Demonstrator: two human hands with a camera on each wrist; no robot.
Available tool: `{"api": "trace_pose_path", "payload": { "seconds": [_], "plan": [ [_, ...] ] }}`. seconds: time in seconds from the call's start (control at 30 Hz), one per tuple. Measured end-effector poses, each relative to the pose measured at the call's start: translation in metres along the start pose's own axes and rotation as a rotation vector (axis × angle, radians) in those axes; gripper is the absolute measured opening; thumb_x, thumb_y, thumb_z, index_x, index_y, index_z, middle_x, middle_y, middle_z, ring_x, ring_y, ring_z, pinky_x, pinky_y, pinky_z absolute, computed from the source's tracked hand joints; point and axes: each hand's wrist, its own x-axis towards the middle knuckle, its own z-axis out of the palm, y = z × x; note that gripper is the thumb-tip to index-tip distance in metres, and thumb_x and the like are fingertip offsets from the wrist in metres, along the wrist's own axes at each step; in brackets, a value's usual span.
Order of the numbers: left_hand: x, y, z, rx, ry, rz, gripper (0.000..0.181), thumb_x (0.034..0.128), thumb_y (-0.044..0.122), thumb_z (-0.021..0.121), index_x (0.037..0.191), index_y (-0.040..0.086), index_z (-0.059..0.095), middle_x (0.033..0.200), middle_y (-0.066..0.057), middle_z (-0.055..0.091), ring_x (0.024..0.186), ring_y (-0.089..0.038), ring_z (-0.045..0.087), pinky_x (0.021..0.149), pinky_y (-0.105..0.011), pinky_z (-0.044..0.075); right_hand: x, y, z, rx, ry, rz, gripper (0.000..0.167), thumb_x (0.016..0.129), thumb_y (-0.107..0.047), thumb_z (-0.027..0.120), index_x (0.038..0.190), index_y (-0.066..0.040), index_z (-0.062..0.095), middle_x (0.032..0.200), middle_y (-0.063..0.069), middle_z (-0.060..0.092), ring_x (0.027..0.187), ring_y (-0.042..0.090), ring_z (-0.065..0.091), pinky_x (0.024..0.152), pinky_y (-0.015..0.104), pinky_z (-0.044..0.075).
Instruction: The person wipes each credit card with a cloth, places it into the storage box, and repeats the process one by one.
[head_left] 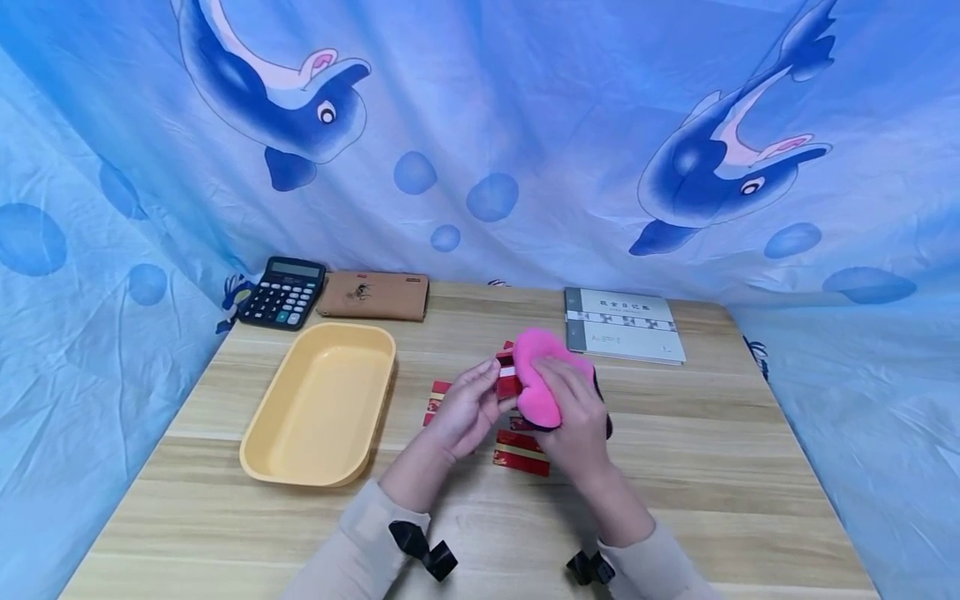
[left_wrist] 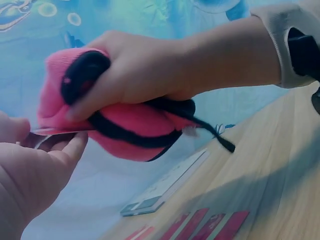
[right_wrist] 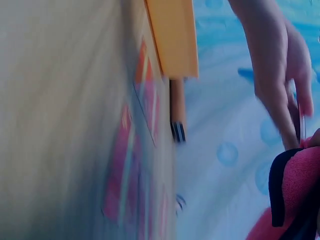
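Note:
A red card with a pale stripe [head_left: 508,377] is pinched between the thumb and fingers of my left hand [head_left: 467,410], held above the table. My right hand [head_left: 576,408] grips a bright pink cloth with black edging [head_left: 537,379], bunched up and pressed against the card's right part. From the left wrist view, the pink cloth [left_wrist: 135,125] shows black bands and a dangling black strap, and the card appears edge-on. Below the hands lie several red cards with gold stripes, among them one card [head_left: 522,452] in front and another card [head_left: 437,400] to the left.
A yellow plastic tray [head_left: 258,446] stands left of the hands. Behind it are a black calculator [head_left: 283,292] and a brown wallet [head_left: 375,296]. At the back right lies a grey-white notebook [head_left: 624,325]. A blue dolphin-print curtain [head_left: 495,100] hangs behind the wooden table [head_left: 720,467].

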Motion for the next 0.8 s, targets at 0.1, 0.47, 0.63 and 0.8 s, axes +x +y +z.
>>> {"api": "trace_pose_path", "payload": {
  "seconds": [0.1, 0.47, 0.63, 0.8],
  "plan": [
    [0.000, -0.001, 0.002, 0.000, 0.031, -0.009, 0.047, 0.1114, 0.026, 0.036, 0.148, -0.003, 0.042, 0.128, -0.003, 0.063, 0.116, -0.012, 0.060, 0.106, -0.028, 0.048, -0.005, -0.013, 0.008, 0.042, -0.019, -0.048, 0.032, 0.091, -0.016, 0.068, 0.119, 0.001, 0.071, 0.115, 0.017, 0.072, 0.107, 0.035, 0.069, 0.101, 0.042, 0.053],
    [-0.003, 0.000, 0.001, -0.024, 0.012, 0.025, 0.037, 0.1106, 0.023, 0.036, 0.134, 0.002, 0.054, 0.120, -0.004, 0.069, 0.112, -0.014, 0.065, 0.102, -0.030, 0.051, -0.001, -0.004, 0.001, -0.017, 0.037, 0.039, 0.035, 0.084, -0.011, 0.078, 0.117, -0.001, 0.072, 0.113, 0.017, 0.072, 0.103, 0.037, 0.070, 0.094, 0.049, 0.057],
    [-0.005, 0.001, 0.003, -0.032, -0.024, 0.059, 0.031, 0.1100, 0.022, 0.042, 0.127, 0.007, 0.063, 0.119, -0.003, 0.069, 0.110, -0.012, 0.065, 0.100, -0.027, 0.052, 0.000, -0.011, 0.001, -0.029, 0.049, 0.034, 0.035, 0.084, -0.010, 0.078, 0.117, -0.001, 0.073, 0.114, 0.017, 0.072, 0.105, 0.037, 0.069, 0.096, 0.049, 0.055],
    [-0.007, 0.000, 0.002, -0.067, -0.005, 0.067, 0.032, 0.1105, 0.020, 0.039, 0.124, 0.011, 0.067, 0.118, -0.002, 0.067, 0.105, -0.009, 0.064, 0.097, -0.021, 0.052, -0.002, -0.026, 0.008, 0.019, 0.054, -0.115, 0.028, 0.098, -0.023, 0.066, 0.114, -0.002, 0.075, 0.110, 0.014, 0.074, 0.099, 0.032, 0.071, 0.097, 0.040, 0.056]
  ]
}}
